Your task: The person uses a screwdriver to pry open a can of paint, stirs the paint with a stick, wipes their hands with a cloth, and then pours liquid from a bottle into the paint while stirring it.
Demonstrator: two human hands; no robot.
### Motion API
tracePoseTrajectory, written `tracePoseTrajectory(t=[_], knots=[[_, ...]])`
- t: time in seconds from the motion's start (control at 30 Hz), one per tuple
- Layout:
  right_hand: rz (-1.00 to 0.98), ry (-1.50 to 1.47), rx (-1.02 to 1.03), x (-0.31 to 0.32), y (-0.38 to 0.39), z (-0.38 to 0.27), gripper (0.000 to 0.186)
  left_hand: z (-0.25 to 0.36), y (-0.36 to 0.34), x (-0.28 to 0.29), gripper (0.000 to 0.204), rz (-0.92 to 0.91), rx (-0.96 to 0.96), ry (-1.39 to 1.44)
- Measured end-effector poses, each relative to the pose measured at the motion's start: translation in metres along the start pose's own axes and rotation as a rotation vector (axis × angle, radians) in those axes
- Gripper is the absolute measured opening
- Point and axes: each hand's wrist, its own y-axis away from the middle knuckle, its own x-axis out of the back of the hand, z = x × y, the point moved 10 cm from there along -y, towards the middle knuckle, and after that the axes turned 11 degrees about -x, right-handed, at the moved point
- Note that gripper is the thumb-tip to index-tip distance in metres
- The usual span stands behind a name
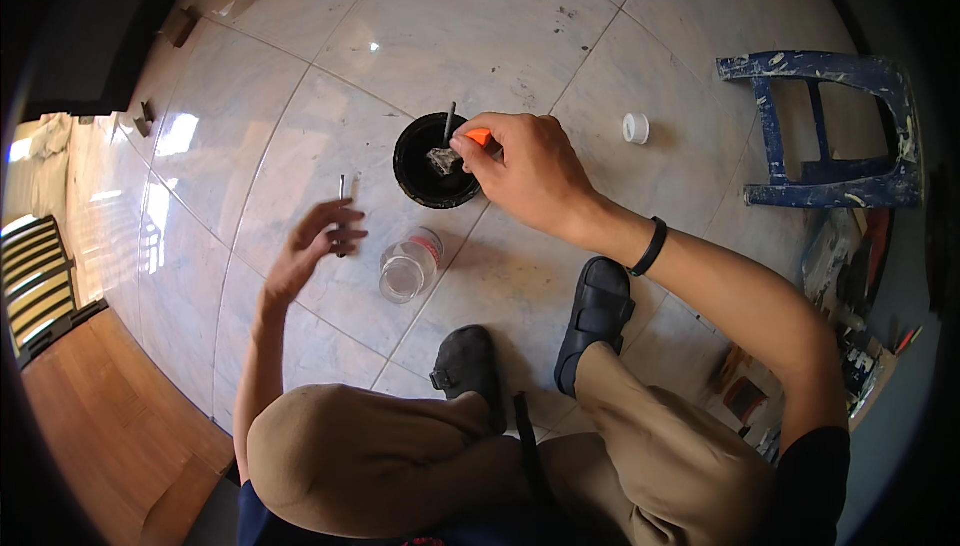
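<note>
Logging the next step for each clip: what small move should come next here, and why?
Probably lower the right hand a little, so the orange tool works the grey lump in the black pot. The tool is already at the pot's rim; the left hand, holding a thin rod, is off to the side.

The floor (480,16) is laid in glossy, smooth marble-like tiles, scuffed with dark marks around the black bowl (432,178), whose plastic is seen as matt. A clear, glossy plastic jar (408,268) is found just below the bowl. A thin metal-looking rod (341,188) is pinched in the left hand (315,246), left of the bowl. A small orange plastic piece (480,136) is gripped by the right hand (530,171) over the bowl. Right of the bowl, a white plastic cap (635,128) and a rough, chipped blue painted stool (830,131) are seen. Matt wooden boards (110,416) are seen far left of the bowl.
</note>
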Motion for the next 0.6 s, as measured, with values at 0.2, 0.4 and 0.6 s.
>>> tracePoseTrajectory(t=[0.2,0.4,0.6], knots=[[-0.015,-0.062,-0.025,-0.011,-0.006,0.008,0.026,0.041,-0.087,-0.038,0.104,-0.052,-0.026,-0.601],[-0.16,-0.255,-0.168,-0.029,-0.006,0.032,0.025,0.043,-0.123,-0.074,0.112,-0.099,-0.534,-0.785],[-0.344,-0.454,-0.342,-0.034,-0.001,0.042,0.026,0.033,-0.117,-0.078,0.1,-0.073,-0.577,-1.005]])
